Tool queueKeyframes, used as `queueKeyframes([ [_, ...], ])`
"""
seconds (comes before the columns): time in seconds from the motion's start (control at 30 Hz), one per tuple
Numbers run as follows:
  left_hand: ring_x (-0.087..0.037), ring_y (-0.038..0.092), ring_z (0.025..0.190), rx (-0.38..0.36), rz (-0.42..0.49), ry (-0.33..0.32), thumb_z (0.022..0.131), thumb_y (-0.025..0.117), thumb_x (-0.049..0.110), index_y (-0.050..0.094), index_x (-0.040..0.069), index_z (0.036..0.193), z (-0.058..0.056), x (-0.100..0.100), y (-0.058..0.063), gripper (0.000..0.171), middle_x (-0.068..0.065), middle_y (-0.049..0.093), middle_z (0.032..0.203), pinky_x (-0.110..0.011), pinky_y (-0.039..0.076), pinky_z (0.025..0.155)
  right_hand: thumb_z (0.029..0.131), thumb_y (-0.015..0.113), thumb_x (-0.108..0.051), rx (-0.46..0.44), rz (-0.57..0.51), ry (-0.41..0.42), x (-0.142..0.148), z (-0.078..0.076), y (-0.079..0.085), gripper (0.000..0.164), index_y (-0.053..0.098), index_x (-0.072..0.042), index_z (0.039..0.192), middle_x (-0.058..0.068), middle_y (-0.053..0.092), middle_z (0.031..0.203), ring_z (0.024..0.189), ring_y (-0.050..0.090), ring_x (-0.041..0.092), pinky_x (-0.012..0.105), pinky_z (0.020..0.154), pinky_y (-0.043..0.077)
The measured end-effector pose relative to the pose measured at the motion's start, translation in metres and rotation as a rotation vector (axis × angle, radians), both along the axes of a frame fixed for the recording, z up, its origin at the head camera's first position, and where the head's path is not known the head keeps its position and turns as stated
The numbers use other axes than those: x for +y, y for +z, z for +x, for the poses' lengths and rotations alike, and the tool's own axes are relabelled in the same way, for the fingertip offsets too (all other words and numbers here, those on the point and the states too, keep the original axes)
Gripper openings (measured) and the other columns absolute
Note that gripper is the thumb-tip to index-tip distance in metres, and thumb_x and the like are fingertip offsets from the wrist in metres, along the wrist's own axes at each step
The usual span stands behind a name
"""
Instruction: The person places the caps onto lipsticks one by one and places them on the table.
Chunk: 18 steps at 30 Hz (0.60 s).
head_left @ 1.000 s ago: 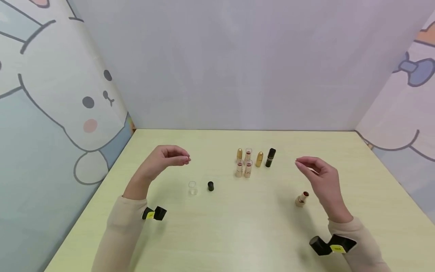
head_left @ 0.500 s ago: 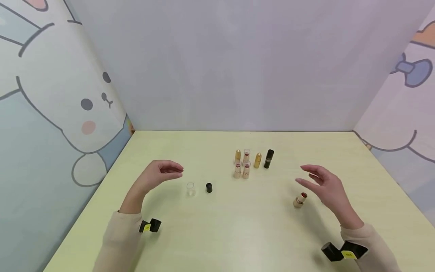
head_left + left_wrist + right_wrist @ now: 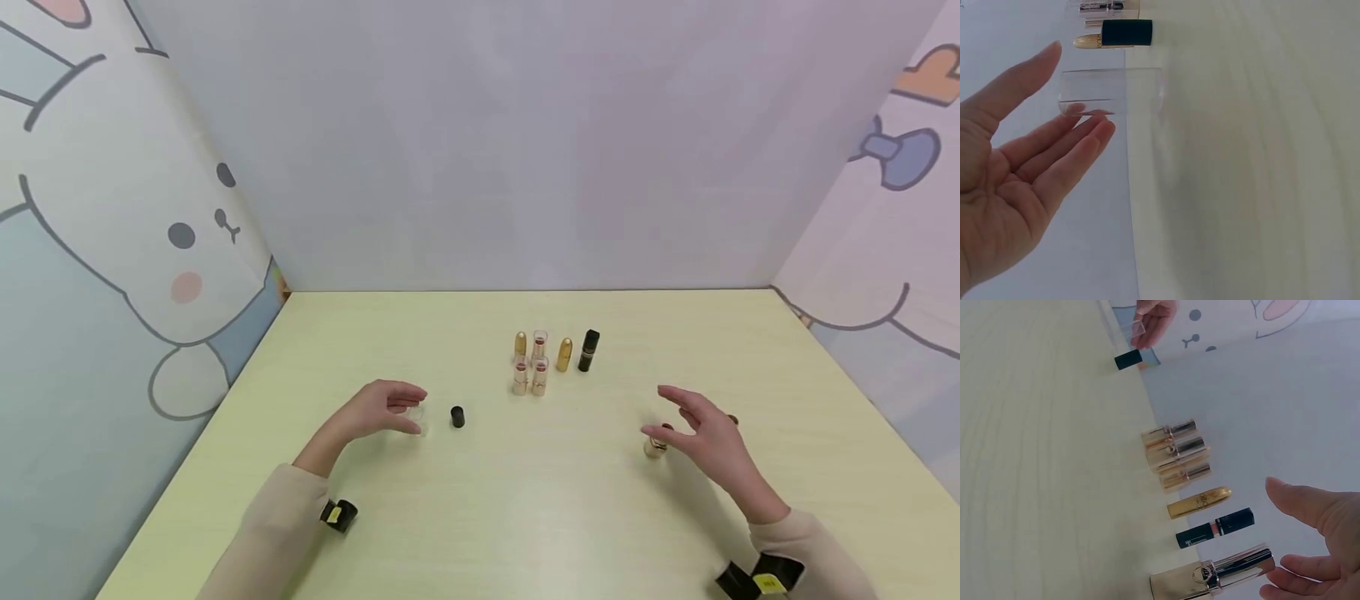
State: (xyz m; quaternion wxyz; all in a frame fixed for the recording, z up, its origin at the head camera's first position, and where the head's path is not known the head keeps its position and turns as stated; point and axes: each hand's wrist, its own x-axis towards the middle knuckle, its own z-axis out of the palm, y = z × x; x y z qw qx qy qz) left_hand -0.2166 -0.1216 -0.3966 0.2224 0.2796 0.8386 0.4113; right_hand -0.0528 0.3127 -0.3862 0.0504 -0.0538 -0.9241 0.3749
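A clear lipstick cap stands on the table at the left, with my left hand around its side. The thumb and fingers of that hand are spread, and the left wrist view shows its fingertips right at the cap. To the right, an uncapped lipstick with a beige base and shiny gold upper tube stands upright. My right hand is beside it, thumb and fingers apart, partly hiding it in the head view. In the right wrist view the fingertips overlap the lipstick's top. Neither hand grips anything.
A short black cap stands right of the clear cap. Farther back are several lipsticks: clear-capped ones, a gold bullet-shaped one and a black one. A small dark tip shows past my right hand. Pale walls enclose the table.
My left hand has lowered to the clear cap, and its thumb and fingers have parted. My right hand has come down next to the uncapped lipstick, opening wider. The head view has shifted slightly.
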Motion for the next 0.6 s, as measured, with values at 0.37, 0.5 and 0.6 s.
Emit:
queueKeyframes([
  [0.37,-0.028,0.056,0.113,0.008,-0.079,0.009,0.073,0.077,0.011,0.063,0.003,0.114,-0.007,0.007,-0.008,0.045,-0.012,0.062,0.118,-0.040,0.045,0.096,0.083,0.068,-0.030,0.073,-0.070,-0.032,0.000,-0.001,-0.006,0.069,0.040,0.004,0.135,0.024,0.045,0.136,0.125,0.037,0.041,-0.009,0.082,0.025],
  [0.5,-0.025,0.057,0.109,0.029,-0.109,0.008,0.072,0.077,0.011,0.066,0.005,0.111,-0.007,0.009,-0.011,0.041,-0.010,0.064,0.115,-0.041,0.046,0.093,0.083,0.068,-0.031,0.068,-0.076,-0.030,0.000,-0.001,-0.007,0.068,0.040,0.004,0.135,0.024,0.044,0.136,0.125,0.037,0.041,-0.009,0.082,0.025],
  [0.6,-0.020,0.058,0.103,0.043,-0.121,0.009,0.073,0.076,0.010,0.070,0.006,0.105,-0.007,0.012,-0.013,0.033,-0.008,0.066,0.112,-0.036,0.048,0.086,0.084,0.067,-0.030,0.068,-0.087,-0.028,-0.001,-0.001,-0.008,0.067,0.040,0.005,0.134,0.024,0.044,0.136,0.125,0.037,0.041,-0.009,0.083,0.025],
])
